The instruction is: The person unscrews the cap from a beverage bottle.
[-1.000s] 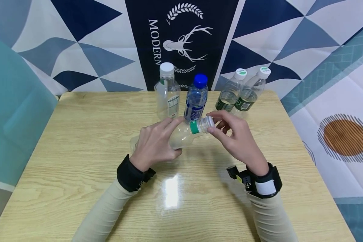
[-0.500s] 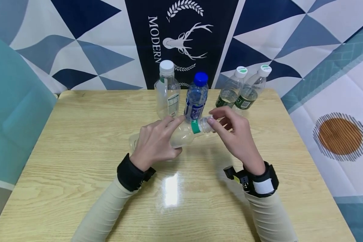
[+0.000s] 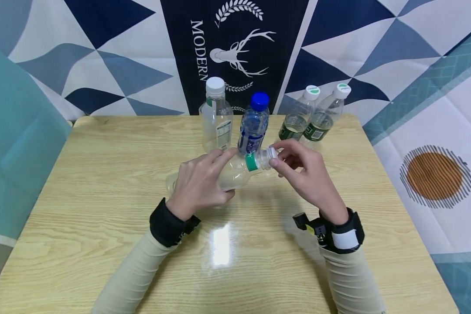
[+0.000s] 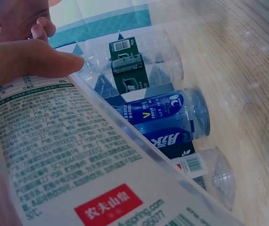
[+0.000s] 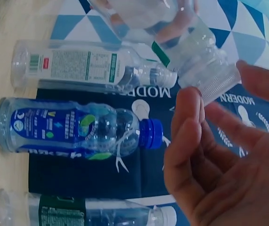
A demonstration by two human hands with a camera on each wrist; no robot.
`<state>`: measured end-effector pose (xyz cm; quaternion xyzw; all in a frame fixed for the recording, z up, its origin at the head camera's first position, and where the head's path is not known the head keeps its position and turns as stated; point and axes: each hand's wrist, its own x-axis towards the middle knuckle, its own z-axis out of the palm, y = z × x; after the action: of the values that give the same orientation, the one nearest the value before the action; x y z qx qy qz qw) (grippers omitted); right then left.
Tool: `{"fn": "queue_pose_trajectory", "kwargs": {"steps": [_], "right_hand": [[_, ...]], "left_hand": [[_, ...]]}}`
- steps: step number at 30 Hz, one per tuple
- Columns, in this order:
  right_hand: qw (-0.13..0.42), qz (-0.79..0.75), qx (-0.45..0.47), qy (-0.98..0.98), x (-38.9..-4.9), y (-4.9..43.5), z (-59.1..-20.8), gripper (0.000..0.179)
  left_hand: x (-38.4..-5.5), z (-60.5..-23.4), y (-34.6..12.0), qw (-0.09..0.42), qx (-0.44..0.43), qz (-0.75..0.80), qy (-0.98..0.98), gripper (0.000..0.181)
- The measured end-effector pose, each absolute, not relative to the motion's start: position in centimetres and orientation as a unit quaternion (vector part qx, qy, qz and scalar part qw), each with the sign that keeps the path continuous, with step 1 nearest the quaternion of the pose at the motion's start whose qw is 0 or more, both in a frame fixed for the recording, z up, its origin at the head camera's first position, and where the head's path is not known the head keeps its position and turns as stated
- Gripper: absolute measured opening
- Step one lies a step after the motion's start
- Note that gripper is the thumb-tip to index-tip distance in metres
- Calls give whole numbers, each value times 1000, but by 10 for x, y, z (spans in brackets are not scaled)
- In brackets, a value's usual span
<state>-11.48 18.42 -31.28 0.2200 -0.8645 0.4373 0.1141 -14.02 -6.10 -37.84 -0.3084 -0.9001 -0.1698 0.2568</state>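
Observation:
My left hand point(image 3: 200, 183) grips a clear plastic bottle point(image 3: 236, 174) round its body, holding it tilted on its side above the table, neck to the right. A green band point(image 3: 251, 162) circles its neck. In the left wrist view its printed label point(image 4: 68, 150) fills the foreground, and the thumb lies across the bottle. My right hand point(image 3: 306, 174) is at the bottle's mouth, pinching the whitish cap point(image 5: 221, 84) between thumb and fingers. The cap sits at the neck's end; whether its thread is engaged I cannot tell.
Behind the hands stand a clear bottle with a white cap point(image 3: 216, 120), a blue-labelled bottle with a blue cap point(image 3: 253, 126), and two green-labelled bottles point(image 3: 296, 117) at the right. A patterned cloth hangs behind the wooden table point(image 3: 102, 183).
The right thumb and fingers shifted over the cap, then came back near their earlier position, with the wrist turning slightly. The left hand and its bottle stay nearly still.

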Motion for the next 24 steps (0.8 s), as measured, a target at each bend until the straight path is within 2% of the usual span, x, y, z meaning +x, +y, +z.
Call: {"fn": "queue_pose_trajectory", "kwargs": {"steps": [7,11,16,24], "right_hand": [[112,418,271,-860,-106,180,-296,35],[128,426,275,-853,-104,178,-298,31],[155,443,250,-847,-104,171,-301,19],[117,460,168,-864,-114,183,-323,33]], "left_hand": [[-140,-379,-63,255,-309,-174,-900,86],[-140,-380,-63,259,-310,-172,-898,85],[-139,-381,-63,267,-314,-151,-899,85],[-138,-382,-63,278,-314,-138,-897,85]]}}
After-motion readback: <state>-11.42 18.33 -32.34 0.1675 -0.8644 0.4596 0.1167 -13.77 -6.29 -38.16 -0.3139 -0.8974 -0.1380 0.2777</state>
